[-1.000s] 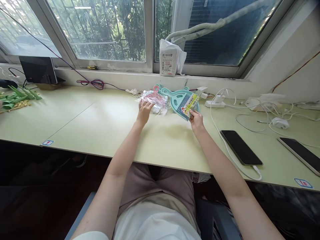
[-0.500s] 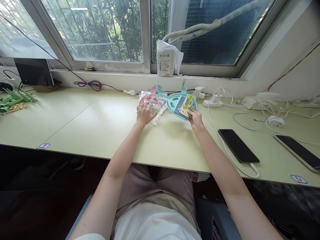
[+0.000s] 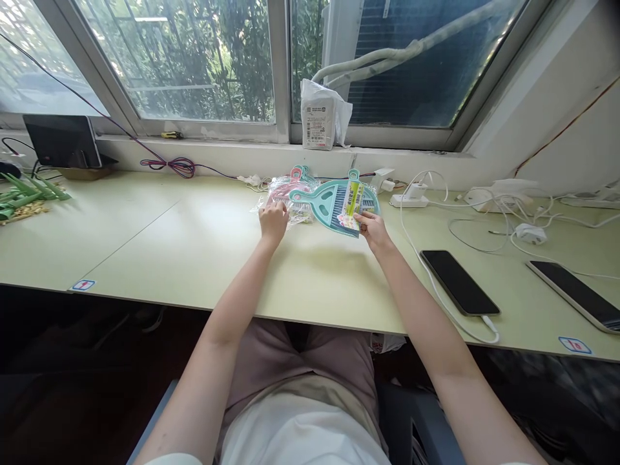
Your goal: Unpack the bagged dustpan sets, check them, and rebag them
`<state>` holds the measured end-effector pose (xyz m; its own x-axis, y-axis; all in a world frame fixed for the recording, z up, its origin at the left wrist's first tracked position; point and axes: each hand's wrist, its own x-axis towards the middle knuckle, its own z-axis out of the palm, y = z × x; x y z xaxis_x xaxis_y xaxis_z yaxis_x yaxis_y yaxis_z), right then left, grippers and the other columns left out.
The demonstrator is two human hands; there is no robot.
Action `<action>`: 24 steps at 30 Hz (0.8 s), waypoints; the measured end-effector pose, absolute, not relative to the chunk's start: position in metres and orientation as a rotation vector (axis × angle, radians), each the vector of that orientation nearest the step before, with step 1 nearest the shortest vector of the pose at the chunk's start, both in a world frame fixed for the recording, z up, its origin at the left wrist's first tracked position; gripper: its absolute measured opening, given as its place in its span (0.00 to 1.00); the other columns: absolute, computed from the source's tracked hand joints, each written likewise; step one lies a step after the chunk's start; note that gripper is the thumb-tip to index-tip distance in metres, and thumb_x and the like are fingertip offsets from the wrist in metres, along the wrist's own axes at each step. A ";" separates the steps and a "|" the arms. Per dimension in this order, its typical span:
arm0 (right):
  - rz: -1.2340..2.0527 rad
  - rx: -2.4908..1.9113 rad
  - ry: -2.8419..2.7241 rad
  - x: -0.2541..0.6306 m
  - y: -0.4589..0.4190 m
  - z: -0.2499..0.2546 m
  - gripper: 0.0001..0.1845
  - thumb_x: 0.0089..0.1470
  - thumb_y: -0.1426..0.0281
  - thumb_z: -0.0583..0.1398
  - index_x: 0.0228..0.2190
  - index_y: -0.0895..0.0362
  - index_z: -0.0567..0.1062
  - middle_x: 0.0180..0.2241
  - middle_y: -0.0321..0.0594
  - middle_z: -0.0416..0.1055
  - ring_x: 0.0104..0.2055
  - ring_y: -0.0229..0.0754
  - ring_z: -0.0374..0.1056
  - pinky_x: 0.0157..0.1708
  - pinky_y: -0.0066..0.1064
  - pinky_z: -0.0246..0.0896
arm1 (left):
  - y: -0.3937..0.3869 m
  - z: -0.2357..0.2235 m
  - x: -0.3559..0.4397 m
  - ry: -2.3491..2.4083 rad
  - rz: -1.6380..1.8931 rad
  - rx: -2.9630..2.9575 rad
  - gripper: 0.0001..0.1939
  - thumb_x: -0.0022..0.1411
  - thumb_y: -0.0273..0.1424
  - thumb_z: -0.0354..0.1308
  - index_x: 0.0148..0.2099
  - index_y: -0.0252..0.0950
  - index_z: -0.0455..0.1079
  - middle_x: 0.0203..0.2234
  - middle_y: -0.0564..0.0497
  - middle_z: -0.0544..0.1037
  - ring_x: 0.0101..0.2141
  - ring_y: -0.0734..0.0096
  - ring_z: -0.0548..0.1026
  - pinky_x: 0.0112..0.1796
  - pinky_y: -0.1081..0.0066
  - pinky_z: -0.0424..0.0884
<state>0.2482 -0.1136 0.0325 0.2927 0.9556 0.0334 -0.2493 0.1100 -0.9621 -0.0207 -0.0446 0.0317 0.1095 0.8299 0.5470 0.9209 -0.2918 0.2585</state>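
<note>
A teal dustpan-and-brush set (image 3: 332,203) with a yellow-green label lies at the far middle of the pale green table (image 3: 194,245). My right hand (image 3: 371,229) pinches its near right edge by the label. To its left sits a pink set in a clear plastic bag (image 3: 288,194). My left hand (image 3: 272,219) rests on the bag's near edge with the fingers curled on the plastic.
Two dark phones (image 3: 458,282) (image 3: 576,294) lie at the right, with white chargers and cables (image 3: 484,206) behind them. A white packet (image 3: 320,116) stands on the sill. A black tablet (image 3: 61,139) and green pieces (image 3: 24,194) are far left.
My right hand has turned the teal set so its handle points left, and drawn it a little left. My left hand has slid nearer along the plastic bag.
</note>
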 end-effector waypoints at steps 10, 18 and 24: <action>0.978 -1.155 -0.780 0.235 -0.122 0.037 0.06 0.44 0.73 0.66 0.30 0.58 0.79 0.29 0.39 0.79 0.27 0.39 0.74 0.28 0.30 0.72 | -0.050 0.038 -0.023 -1.717 -1.117 -2.082 0.17 0.69 0.28 0.47 0.53 0.40 0.73 0.44 0.42 0.77 0.46 0.55 0.75 0.48 0.59 0.63; 0.848 -1.099 -0.805 0.226 -0.124 0.036 0.12 0.43 0.66 0.66 0.33 0.58 0.78 0.35 0.41 0.80 0.34 0.44 0.76 0.33 0.35 0.74 | -0.055 0.031 -0.011 -1.490 -1.002 -2.223 0.21 0.69 0.28 0.45 0.59 0.40 0.70 0.46 0.42 0.77 0.48 0.57 0.74 0.49 0.59 0.62; 0.867 -1.073 -0.957 0.220 -0.127 0.040 0.20 0.40 0.59 0.69 0.35 0.57 0.79 0.38 0.44 0.80 0.38 0.47 0.76 0.33 0.36 0.73 | -0.061 0.035 -0.006 -1.486 -1.038 -2.229 0.21 0.70 0.29 0.43 0.60 0.41 0.70 0.46 0.42 0.76 0.47 0.57 0.75 0.48 0.60 0.62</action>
<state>0.2205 -0.1272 0.0404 0.3440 0.9172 0.2010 -0.1098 0.2519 -0.9615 -0.0063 -0.0608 0.0350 0.2181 0.6926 0.6876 0.8841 -0.4386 0.1613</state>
